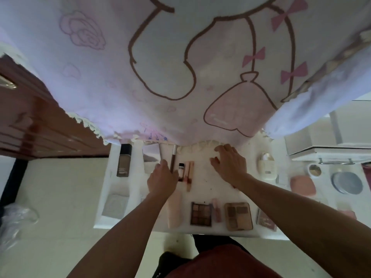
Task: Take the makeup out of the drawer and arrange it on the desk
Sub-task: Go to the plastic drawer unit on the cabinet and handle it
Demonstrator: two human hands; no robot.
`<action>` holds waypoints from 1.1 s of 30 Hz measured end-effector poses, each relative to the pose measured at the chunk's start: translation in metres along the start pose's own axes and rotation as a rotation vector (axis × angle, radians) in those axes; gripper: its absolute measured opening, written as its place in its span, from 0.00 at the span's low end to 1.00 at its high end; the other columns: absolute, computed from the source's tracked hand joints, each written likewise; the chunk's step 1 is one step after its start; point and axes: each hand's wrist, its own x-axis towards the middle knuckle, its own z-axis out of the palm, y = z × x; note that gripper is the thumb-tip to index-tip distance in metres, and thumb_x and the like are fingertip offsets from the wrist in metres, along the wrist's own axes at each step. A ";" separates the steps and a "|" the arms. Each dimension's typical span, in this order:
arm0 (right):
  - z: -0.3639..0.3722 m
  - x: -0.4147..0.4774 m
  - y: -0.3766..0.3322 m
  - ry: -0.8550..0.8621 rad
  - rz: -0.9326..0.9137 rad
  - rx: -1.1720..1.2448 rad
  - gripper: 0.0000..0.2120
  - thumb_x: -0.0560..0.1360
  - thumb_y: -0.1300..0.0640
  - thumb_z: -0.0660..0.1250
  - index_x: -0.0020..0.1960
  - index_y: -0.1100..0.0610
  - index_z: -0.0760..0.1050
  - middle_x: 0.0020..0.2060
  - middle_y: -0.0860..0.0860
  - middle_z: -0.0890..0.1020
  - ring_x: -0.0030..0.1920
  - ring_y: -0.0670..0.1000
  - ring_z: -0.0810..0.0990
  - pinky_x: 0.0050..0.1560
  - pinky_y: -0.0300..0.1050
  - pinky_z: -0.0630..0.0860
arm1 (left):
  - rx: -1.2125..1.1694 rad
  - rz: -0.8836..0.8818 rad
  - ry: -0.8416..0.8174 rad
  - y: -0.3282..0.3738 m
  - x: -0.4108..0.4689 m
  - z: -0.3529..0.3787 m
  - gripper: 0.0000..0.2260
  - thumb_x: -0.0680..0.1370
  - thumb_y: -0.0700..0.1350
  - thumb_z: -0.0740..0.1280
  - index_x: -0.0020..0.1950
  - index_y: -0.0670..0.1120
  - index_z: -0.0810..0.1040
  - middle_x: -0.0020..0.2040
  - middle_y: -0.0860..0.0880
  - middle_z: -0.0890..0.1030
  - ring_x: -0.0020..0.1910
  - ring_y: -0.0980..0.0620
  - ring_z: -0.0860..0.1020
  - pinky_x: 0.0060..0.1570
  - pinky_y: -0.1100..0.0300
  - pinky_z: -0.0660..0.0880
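Evidently little is done: the makeup lies in the open drawer (202, 189), a brown pencil (173, 159) just beside the left hand (162, 178), whose fingers' grip cannot be told. The right hand (229, 165) hovers with fingers spread, holding nothing. None shows on the cloth-covered table (120, 87).

Print on the foundation bottle (124, 160) seems too blurred to read.

Two open eyeshadow palettes are lying out, the dark square palette (201, 214) and the beige rounded palette (238, 216), with one black-capped rectangular foundation bottle (124, 160), one slim brown pencil (173, 159) and one pink rounded sponge (303, 185).
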 end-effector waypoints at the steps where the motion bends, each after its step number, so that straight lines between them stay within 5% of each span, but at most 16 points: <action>1: -0.001 0.002 -0.013 -0.010 -0.040 0.001 0.19 0.79 0.46 0.62 0.66 0.52 0.71 0.61 0.51 0.75 0.62 0.53 0.74 0.54 0.50 0.75 | -0.003 0.000 0.014 -0.008 -0.003 -0.009 0.16 0.79 0.53 0.64 0.61 0.45 0.70 0.55 0.46 0.77 0.51 0.46 0.78 0.48 0.54 0.74; 12: 0.023 -0.054 -0.229 -0.075 -0.652 -0.154 0.16 0.78 0.48 0.62 0.64 0.52 0.72 0.55 0.50 0.80 0.53 0.54 0.81 0.51 0.47 0.77 | -0.051 -0.312 0.252 -0.198 -0.128 -0.104 0.13 0.79 0.51 0.62 0.61 0.48 0.73 0.58 0.47 0.79 0.58 0.45 0.77 0.54 0.55 0.72; 18: 0.084 -0.187 -0.365 -0.115 -1.023 -0.290 0.13 0.77 0.50 0.61 0.57 0.56 0.71 0.51 0.52 0.78 0.51 0.57 0.80 0.44 0.48 0.74 | -0.215 -0.588 0.376 -0.360 -0.282 -0.105 0.11 0.78 0.51 0.64 0.58 0.50 0.76 0.53 0.47 0.81 0.54 0.45 0.78 0.51 0.55 0.75; 22: 0.130 -0.285 -0.443 -0.199 -1.259 -0.343 0.15 0.78 0.50 0.59 0.62 0.54 0.70 0.57 0.51 0.77 0.53 0.55 0.80 0.46 0.48 0.75 | -0.375 -0.814 0.490 -0.445 -0.395 -0.088 0.10 0.76 0.51 0.66 0.56 0.50 0.78 0.50 0.47 0.82 0.51 0.47 0.79 0.47 0.56 0.76; 33: 0.249 -0.571 -0.597 -0.403 -1.915 -0.466 0.17 0.78 0.51 0.58 0.66 0.53 0.69 0.61 0.51 0.76 0.58 0.55 0.77 0.53 0.49 0.74 | -0.620 -1.395 0.698 -0.568 -0.662 0.001 0.11 0.76 0.51 0.65 0.57 0.50 0.77 0.50 0.48 0.81 0.50 0.47 0.78 0.44 0.56 0.74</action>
